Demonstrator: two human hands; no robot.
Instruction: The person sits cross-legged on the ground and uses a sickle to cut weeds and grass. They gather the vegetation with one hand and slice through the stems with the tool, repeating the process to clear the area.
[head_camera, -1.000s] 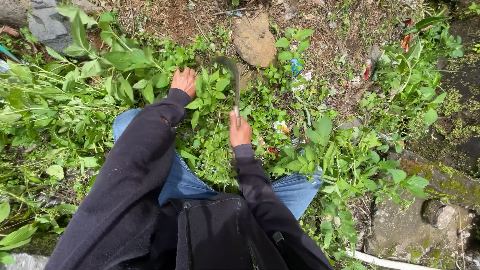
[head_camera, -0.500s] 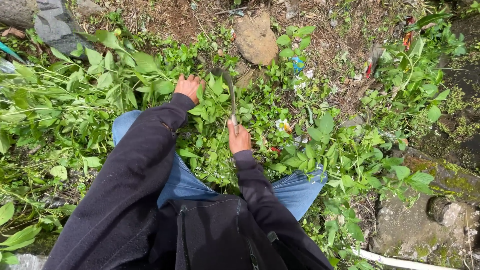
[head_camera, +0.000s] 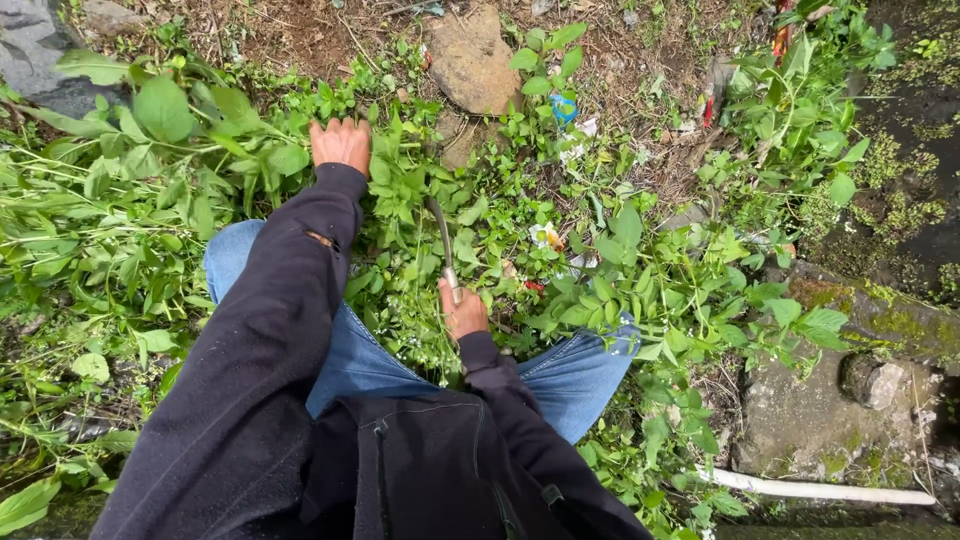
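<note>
Nearest, the right hand (head_camera: 463, 312) sits just above the knees, its fingers wrapped tight round the handle of a curved sickle (head_camera: 443, 243) whose blade points away into the weeds (head_camera: 420, 200). By the look of it, the work is cutting weeds; a clean stroke needs the stems held taut. Farther out, the left hand (head_camera: 341, 142) presses into leafy stems, fingers curled down among them, apparently gripping a bunch.

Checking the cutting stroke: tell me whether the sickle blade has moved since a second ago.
Yes. The sickle blade in the right hand has swung down toward the person, away from the flat brown stone.
</note>
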